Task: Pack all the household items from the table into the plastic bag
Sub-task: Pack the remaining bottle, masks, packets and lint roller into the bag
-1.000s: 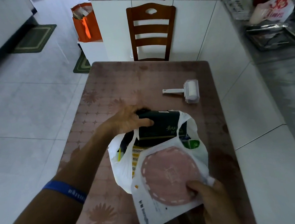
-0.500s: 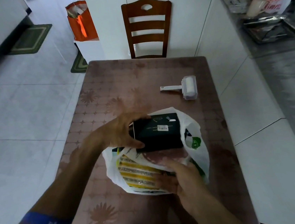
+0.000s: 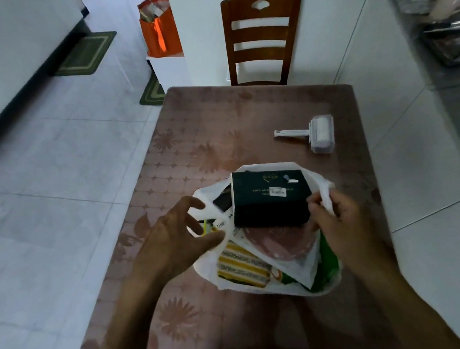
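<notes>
The white plastic bag (image 3: 267, 282) sat at the near middle of the pink patterned table (image 3: 245, 115), its mouth gaping over a dark green rectangular box (image 3: 269, 198), a pink round pad (image 3: 277, 243) and a yellow striped pack (image 3: 242, 264). The right hand (image 3: 340, 219) pinched the bag's right handle, likely to hold the mouth wide. The left hand (image 3: 173, 238) hovered with fingers spread, its grip empty. A white lint roller (image 3: 319, 134) lay far right, unpacked.

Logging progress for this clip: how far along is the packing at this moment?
Mostly done. The dark box, a striped pack and a pink round pack already sit inside the white plastic bag. In hand: the right hand pinches the bag's handle, while the left hand touches the bag's other edge, fingers spread. Left: the lint roller lies on the table, outside the bag.
</notes>
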A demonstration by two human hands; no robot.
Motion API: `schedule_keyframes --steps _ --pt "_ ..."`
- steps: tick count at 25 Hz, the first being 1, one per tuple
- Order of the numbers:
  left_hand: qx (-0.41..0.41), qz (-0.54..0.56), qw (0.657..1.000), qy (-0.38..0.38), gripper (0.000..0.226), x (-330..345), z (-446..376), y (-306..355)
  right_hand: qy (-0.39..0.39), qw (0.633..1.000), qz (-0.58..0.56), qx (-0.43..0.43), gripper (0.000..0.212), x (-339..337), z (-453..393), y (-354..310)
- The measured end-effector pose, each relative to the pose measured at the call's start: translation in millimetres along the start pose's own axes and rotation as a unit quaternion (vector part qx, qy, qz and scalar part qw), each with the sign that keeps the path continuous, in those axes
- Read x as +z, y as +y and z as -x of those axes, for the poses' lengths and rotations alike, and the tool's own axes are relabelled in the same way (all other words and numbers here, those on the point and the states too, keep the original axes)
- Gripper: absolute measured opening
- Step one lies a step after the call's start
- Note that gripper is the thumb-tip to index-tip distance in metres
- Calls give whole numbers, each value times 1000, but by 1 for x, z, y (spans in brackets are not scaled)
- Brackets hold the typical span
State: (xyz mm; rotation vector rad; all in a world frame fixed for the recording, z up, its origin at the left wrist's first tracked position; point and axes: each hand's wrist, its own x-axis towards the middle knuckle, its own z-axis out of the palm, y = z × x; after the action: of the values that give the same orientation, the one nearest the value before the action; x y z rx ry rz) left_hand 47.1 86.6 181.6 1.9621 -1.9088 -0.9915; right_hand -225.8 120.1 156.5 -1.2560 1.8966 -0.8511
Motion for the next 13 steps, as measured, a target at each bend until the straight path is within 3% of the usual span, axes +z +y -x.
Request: schedule_keyframes --steps 2,4,5,6,9,11,13 --pt "5 216 974 -60 33 -7 13 7 40 994 -99 -36 18 -6 -7 -14" --pt "4 442 891 -106 30 -20 24 19 61 984 -158 -49 26 -17 -13 -23" --pt "17 498 862 -92 32 -28 24 26 59 983 -169 -36 29 -21 -17 -24" --pt "43 500 863 -60 31 -35 20 32 47 985 -168 -16 30 -25 -19 -24" --pt "109 361 923 82 16 -37 -9 57 24 999 21 22 37 -37 -27 -18" --pt "157 203 964 72 18 -13 -36 81 64 982 180 0 50 -52 -41 -16" --pt "222 -62 973 28 37 30 -63 90 124 966 221 -43 50 -62 -64 -16"
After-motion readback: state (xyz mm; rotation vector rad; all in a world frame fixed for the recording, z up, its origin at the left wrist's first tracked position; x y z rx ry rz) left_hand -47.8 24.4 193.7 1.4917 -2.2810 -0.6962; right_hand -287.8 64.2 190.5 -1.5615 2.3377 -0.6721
